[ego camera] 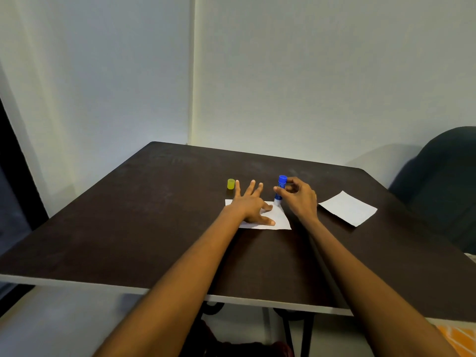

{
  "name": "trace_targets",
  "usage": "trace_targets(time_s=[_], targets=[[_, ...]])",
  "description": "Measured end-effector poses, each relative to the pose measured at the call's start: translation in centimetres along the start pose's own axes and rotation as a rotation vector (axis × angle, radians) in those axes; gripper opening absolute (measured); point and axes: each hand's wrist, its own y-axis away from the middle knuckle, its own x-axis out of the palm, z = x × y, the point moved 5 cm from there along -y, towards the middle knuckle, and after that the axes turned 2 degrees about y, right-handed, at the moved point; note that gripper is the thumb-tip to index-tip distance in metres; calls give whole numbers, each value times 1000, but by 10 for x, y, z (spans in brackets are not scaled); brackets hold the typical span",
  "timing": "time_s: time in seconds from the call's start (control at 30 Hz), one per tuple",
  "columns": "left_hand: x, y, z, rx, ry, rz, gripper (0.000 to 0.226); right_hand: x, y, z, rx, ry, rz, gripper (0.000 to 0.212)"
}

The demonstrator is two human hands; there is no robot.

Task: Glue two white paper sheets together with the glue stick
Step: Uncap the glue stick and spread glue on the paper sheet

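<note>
Fingers and thumb of the right hand [298, 195] pinch the blue glue stick [280, 189] around its barrel, holding it nearly upright with its pale tip down on the far right corner of the near sheet [279, 219]. No brand or writing can be read on the stick; it is too small and blurred. The left hand [251, 204] lies flat and open on that same sheet, fingers spread and pointing away, thumb stretched toward the right, pinning the paper to the dark table [154, 228]. Both forearms reach out straight from the near edge. A yellow cap [231, 183] stands upright on the table just beyond the left hand's fingertips. The second sheet [347, 208] lies flat to the right, apart from the first and from the right hand. A dark chair [443, 181] stands at the table's right side.
</note>
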Motion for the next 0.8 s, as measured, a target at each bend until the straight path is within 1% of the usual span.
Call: trace_targets(time_s=[0.27,0.53,0.67,0.73,0.8], targets=[[6,5,-5,-119,20,-78,60,-14,21,1,14,-27,27,41],[3,16,-12,-213,-16,-81,56,-34,49,1,44,-85,15,36],[3,23,-15,-231,29,-81,58,-40,55,-1,39,-115,18,32],[1,26,-20,-210,72,-150,58,-42,56,-2,50,-156,2,30],[-5,29,-28,-109,147,-265,52,-45,55,-3,84,-204,-48,28]])
